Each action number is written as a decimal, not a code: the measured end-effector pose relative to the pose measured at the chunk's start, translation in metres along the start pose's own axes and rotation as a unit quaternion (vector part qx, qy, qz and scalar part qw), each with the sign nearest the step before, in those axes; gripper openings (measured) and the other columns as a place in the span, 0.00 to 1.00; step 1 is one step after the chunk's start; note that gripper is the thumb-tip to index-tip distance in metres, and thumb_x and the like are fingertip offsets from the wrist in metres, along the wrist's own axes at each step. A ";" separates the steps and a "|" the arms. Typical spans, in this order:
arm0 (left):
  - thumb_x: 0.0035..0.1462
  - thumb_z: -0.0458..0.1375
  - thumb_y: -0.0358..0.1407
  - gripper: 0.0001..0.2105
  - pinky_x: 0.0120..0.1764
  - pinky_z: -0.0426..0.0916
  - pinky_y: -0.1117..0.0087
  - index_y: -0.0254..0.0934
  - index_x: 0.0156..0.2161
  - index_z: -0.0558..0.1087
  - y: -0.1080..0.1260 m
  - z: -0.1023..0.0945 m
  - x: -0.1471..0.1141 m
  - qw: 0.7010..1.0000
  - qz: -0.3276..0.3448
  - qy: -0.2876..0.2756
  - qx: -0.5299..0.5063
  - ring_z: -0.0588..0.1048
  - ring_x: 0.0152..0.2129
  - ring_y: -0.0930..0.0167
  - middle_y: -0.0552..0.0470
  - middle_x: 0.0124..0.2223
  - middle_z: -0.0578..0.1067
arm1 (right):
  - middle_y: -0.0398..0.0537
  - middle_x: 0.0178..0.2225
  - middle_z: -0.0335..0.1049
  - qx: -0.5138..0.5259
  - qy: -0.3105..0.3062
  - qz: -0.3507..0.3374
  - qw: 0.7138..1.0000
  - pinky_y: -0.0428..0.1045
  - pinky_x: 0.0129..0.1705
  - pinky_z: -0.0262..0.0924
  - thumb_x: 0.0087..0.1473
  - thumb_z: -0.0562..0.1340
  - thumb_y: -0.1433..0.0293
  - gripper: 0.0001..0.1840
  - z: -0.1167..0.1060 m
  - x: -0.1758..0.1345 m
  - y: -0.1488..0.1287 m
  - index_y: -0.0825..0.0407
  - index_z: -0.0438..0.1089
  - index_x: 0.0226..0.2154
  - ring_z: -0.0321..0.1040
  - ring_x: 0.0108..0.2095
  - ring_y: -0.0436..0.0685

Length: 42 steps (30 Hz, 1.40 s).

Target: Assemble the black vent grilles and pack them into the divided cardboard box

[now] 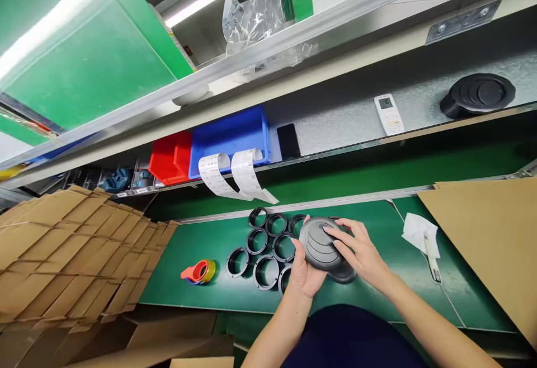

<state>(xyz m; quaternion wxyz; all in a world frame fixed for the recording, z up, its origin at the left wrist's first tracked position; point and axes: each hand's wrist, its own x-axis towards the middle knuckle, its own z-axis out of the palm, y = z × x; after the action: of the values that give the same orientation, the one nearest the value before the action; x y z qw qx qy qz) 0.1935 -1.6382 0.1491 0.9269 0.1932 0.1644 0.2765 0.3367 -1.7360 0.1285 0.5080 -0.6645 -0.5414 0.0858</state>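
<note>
Seemingly checking a stepped grey cover (pixel 318 246)
Left hand (pixel 308 279) grips it, right hand (pixel 362 252) touches, fingers spread; turning needs steady support.

A dark navy garment (pixel 348 337) is showing at five o'clock, its cloth looking plain and almost black, its upper outline forming a smooth, rounded curve; the weave is appearing too dark to make out. The left forearm (pixel 274 337), at six o'clock, is showing bare, as is the left hand (pixel 309 278) at five. Toward four, the right forearm (pixel 423 312) and right hand (pixel 363 253) are also appearing bare.
</note>
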 end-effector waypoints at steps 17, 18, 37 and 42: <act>0.60 0.51 0.63 0.32 0.61 0.55 0.38 0.38 0.53 0.75 0.022 0.020 -0.027 0.996 -0.066 -0.002 -0.052 0.61 0.62 0.49 0.44 0.62 0.69 | 0.52 0.57 0.61 0.245 0.008 0.137 0.960 0.58 0.66 0.51 0.68 0.51 0.52 0.23 0.004 0.005 -0.031 0.45 0.77 0.46 0.55 0.62 0.61; 0.61 0.50 0.62 0.32 0.62 0.55 0.39 0.36 0.53 0.75 0.021 0.021 -0.026 0.996 -0.067 -0.008 -0.060 0.60 0.62 0.49 0.44 0.61 0.69 | 0.52 0.57 0.61 0.247 0.005 0.143 0.958 0.58 0.66 0.52 0.68 0.51 0.52 0.23 0.004 0.004 -0.030 0.45 0.77 0.46 0.55 0.62 0.62; 0.65 0.48 0.57 0.29 0.61 0.62 0.57 0.33 0.51 0.75 -0.002 0.015 -0.003 0.988 -0.066 0.094 -0.102 0.70 0.55 0.60 0.44 0.54 0.76 | 0.51 0.64 0.55 0.073 -0.080 0.000 0.994 0.66 0.67 0.47 0.67 0.51 0.52 0.26 0.006 -0.007 0.004 0.41 0.65 0.62 0.47 0.66 0.67; 0.66 0.53 0.51 0.22 0.56 0.68 0.62 0.33 0.47 0.77 -0.018 -0.024 -0.011 0.971 -0.098 0.208 -0.070 0.77 0.44 0.64 0.46 0.45 0.80 | 0.57 0.69 0.45 -0.032 -0.215 -0.073 0.973 0.70 0.64 0.51 0.62 0.61 0.52 0.36 0.030 -0.038 0.024 0.46 0.56 0.67 0.39 0.68 0.72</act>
<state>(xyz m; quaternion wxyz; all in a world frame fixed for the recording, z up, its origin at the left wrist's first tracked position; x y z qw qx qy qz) 0.1828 -1.6515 0.1223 0.9060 0.0491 0.3522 0.2297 0.3169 -1.7467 0.0795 0.3628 -0.6050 -0.6877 0.1715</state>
